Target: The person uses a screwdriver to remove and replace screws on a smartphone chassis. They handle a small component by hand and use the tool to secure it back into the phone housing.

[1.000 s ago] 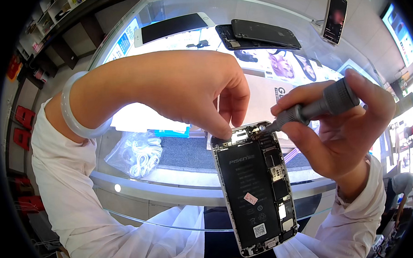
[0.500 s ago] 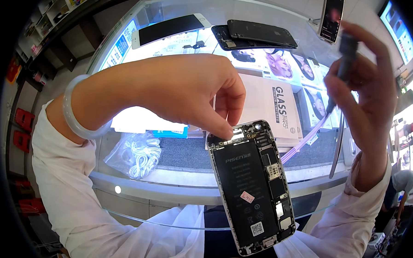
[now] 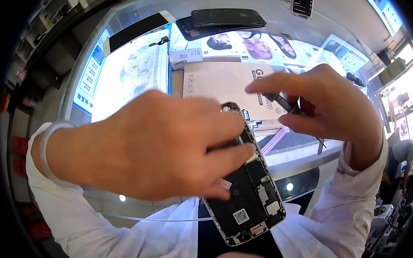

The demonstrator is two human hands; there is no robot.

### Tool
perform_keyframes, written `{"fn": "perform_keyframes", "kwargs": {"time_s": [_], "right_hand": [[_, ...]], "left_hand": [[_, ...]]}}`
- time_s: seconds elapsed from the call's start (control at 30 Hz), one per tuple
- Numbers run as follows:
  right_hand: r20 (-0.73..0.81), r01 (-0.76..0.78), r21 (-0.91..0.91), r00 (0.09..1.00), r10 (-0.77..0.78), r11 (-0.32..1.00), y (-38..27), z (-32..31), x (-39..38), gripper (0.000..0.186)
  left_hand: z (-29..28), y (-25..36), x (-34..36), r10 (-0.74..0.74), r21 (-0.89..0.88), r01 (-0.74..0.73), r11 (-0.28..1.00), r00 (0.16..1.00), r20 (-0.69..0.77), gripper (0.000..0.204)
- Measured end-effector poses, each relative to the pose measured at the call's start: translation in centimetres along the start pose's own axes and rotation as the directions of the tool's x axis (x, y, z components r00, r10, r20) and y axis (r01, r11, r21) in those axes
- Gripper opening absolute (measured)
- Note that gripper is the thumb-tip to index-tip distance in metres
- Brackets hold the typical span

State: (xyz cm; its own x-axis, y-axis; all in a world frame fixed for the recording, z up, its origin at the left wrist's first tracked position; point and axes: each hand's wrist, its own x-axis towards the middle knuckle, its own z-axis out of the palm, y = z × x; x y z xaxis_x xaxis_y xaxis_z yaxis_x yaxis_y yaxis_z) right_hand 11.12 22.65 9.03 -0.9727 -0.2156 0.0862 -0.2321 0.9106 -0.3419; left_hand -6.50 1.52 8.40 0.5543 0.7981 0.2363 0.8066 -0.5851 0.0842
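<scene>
An opened phone (image 3: 239,192) stands tilted in front of me, its black battery and circuit board bare. My left hand (image 3: 143,150), a white bangle (image 3: 50,149) at its wrist, spreads blurred over the phone's upper half; thumb and fingers are apart, and no object shows between them. Whether the fingertips touch the phone I cannot tell. To the right, my right hand (image 3: 334,107) grips a grey-handled screwdriver (image 3: 283,102) between fingers and thumb. Below this hand a thin metal piece (image 3: 320,147) shows, too little to name.
Beyond the phone is a glass display counter (image 3: 305,164). A pale flat box (image 3: 218,80) lies on it, beside a purple strip (image 3: 275,140). Farther back are a white-framed phone screen (image 3: 140,30), black phone housings (image 3: 229,18) and a propped phone (image 3: 302,0).
My left hand has left its pinch at the phone's top edge and moved down and nearer, over the phone. My right hand has lowered and come left with the screwdriver. The view has shifted.
</scene>
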Motion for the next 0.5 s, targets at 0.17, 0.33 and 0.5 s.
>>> {"fn": "perform_keyframes", "kwargs": {"time_s": [0.17, 0.33, 0.5], "right_hand": [[0.036, -0.053, -0.037, 0.998, 0.055, 0.998, -0.1, 0.1, -0.2, 0.040], [-0.015, -0.045, -0.007, 0.999, 0.045, 0.999, -0.4, 1.2, -0.5, 0.036], [-0.029, -0.040, -0.004, 0.999, 0.040, 0.999, -0.5, -0.3, -0.9, 0.035]], "left_hand": [[0.4, 0.3, -0.3, -0.046, 0.025, 0.043, 0.999, 0.987, 0.157, 0.082], [-0.2, 0.2, 0.2, -0.085, -0.037, 0.095, 0.995, 0.973, 0.216, 0.083], [0.7, 0.9, 1.3, 0.053, -0.061, -0.053, 0.997, 0.999, -0.010, 0.070]]}}
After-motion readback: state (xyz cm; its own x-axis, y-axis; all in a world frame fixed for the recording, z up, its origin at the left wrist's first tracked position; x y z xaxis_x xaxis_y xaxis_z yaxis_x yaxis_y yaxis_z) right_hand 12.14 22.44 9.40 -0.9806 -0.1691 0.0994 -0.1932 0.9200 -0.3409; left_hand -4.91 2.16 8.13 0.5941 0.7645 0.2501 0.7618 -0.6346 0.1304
